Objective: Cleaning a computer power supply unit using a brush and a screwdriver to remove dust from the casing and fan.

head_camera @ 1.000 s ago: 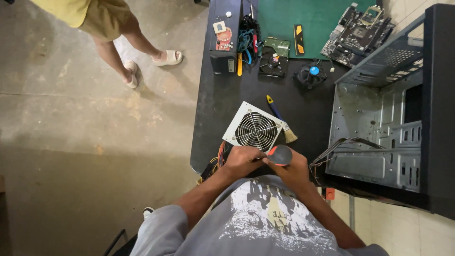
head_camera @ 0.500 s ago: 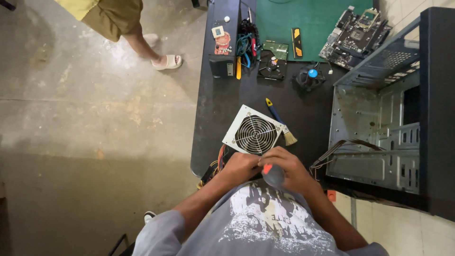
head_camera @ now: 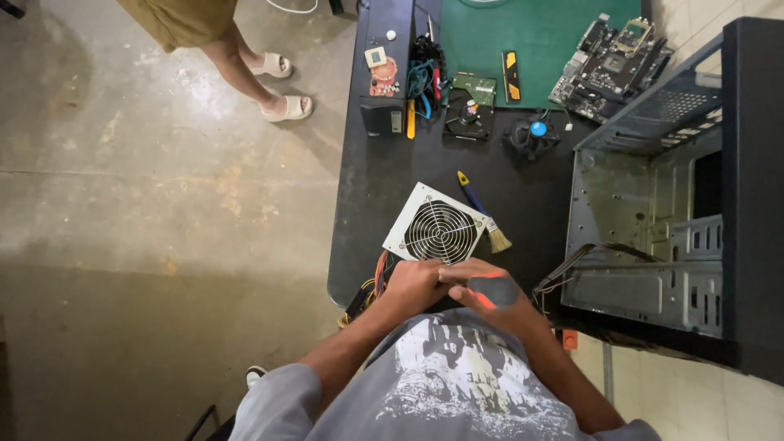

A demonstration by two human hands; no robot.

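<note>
At the black workbench's (head_camera: 367, 212) near edge, both hands have closed together: right hand (head_camera: 490, 296) grips a grey-orange screwdriver handle (head_camera: 493, 291), left hand (head_camera: 416, 283) curled beside the power supply (head_camera: 437, 226); concrete floor (head_camera: 147, 212) alongside.

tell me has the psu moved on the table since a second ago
No. The psu sits in the same spot beside the brush, near the table edge; only the camera view shifted.
</note>
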